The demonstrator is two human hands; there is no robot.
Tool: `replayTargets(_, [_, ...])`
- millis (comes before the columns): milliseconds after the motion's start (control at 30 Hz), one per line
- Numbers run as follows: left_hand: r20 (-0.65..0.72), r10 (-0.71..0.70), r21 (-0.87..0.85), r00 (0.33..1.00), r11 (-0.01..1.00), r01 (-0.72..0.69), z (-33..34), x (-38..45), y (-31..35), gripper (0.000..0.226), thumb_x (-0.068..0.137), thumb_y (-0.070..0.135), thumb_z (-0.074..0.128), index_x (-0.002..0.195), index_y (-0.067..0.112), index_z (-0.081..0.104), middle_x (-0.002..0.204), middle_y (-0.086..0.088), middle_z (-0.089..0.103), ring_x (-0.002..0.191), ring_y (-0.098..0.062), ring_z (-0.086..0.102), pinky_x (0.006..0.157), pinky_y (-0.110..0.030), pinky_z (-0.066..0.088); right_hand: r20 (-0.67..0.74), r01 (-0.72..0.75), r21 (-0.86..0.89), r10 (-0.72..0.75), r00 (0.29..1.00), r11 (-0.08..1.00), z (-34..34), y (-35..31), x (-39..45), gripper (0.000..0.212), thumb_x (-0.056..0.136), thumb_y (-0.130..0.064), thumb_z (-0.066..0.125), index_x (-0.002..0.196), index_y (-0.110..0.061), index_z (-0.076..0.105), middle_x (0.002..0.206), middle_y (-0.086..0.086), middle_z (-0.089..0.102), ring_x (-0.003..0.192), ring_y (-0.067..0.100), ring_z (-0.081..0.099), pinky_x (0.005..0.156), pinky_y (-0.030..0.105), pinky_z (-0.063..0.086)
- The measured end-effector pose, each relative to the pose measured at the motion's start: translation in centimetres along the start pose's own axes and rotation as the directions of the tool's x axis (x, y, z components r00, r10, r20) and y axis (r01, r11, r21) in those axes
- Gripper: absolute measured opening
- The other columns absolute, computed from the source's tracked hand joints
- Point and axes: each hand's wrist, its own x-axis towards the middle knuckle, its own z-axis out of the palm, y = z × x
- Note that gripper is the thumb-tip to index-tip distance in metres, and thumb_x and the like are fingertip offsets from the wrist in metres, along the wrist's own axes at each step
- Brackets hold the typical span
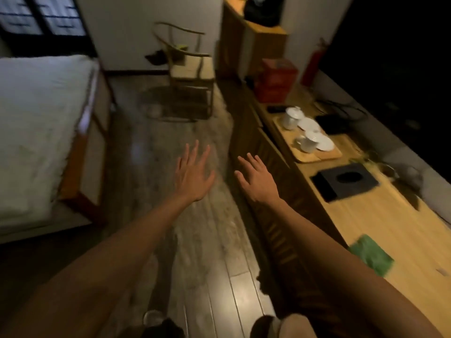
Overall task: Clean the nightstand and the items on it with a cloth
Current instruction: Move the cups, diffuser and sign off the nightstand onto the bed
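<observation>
**Both hands empty, cloth lying to the lower right**

Head view: the left hand [192,173] and right hand [256,176] reach forward at the frame's centre over the grey wooden floor [207,240], fingers spread flat, neither holding anything. The folded green cloth [371,254] lies at lower right on the long light-wood cabinet top [390,215], beside the right forearm and behind both hands. The right hand is nearer, so it likely fetches the cloth.
</observation>
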Motion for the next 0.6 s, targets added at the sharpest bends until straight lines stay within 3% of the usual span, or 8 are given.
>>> replayTargets(133, [-0.089,-0.177,0.062,0.980,0.981,0.182,-5.4,-0.3,-13.3,0.076,0.093,0.045,0.056,0.157,0.021,0.024,0.165,-0.016,0.016,0.152,-0.037,0.013,0.119,-0.048,0.018,0.043,0.168,-0.019,-0.167,0.985,0.986,5.0,-11.7,7.5,0.060,0.104,-0.056,0.032,0.156,-0.027,0.032,0.167,0.006,0.022,0.156,0.027,0.011,0.124,0.043,0.016])
replayTargets(267, [-0.151,-0.294,0.080,0.944,0.948,0.308,-10.4,-2.5,-25.0,0.079,0.091,0.043,0.057,0.158,0.023,0.021,0.166,-0.012,0.010,0.152,-0.038,0.012,0.119,-0.054,0.020,0.031,0.299,-0.051,-0.298,0.954,0.953,8.7,-22.1,12.1,0.059,0.104,-0.054,0.033,0.156,-0.026,0.034,0.166,0.006,0.025,0.155,0.026,0.015,0.123,0.043,0.019])
replayTargets(367, [-0.191,-0.486,0.048,0.853,0.863,0.503,-13.5,-5.6,-33.4,0.077,0.095,0.051,0.047,0.159,0.030,0.010,0.168,-0.003,0.001,0.153,-0.034,0.003,0.120,-0.055,0.014,0.041,0.441,-0.005,-0.441,0.897,0.897,11.7,-30.5,14.8,0.057,0.103,-0.047,0.042,0.154,-0.023,0.038,0.165,0.009,0.028,0.154,0.027,0.018,0.121,0.043,0.022])
replayTargets(467, [-0.227,-0.570,0.078,0.790,0.798,0.598,-15.8,-8.0,-39.4,0.073,0.097,0.060,0.033,0.158,0.036,0.001,0.168,-0.002,-0.008,0.154,-0.030,-0.005,0.122,-0.054,0.007,0.005,0.541,-0.009,-0.541,0.841,0.841,14.0,-37.1,17.2,0.057,0.102,-0.046,0.046,0.154,-0.024,0.041,0.164,0.009,0.031,0.155,0.026,0.019,0.122,0.040,0.020])
replayTargets(600, [-0.301,-0.707,0.051,0.640,0.659,0.751,-19.0,-10.3,-47.1,0.076,0.097,0.059,0.039,0.157,0.040,-0.005,0.167,-0.003,-0.012,0.154,-0.030,-0.007,0.122,-0.052,0.007,0.044,0.662,0.027,-0.662,0.748,0.749,18.0,-47.0,21.5,0.060,0.101,-0.053,0.044,0.155,-0.028,0.037,0.165,0.006,0.028,0.156,0.026,0.013,0.123,0.044,0.019])
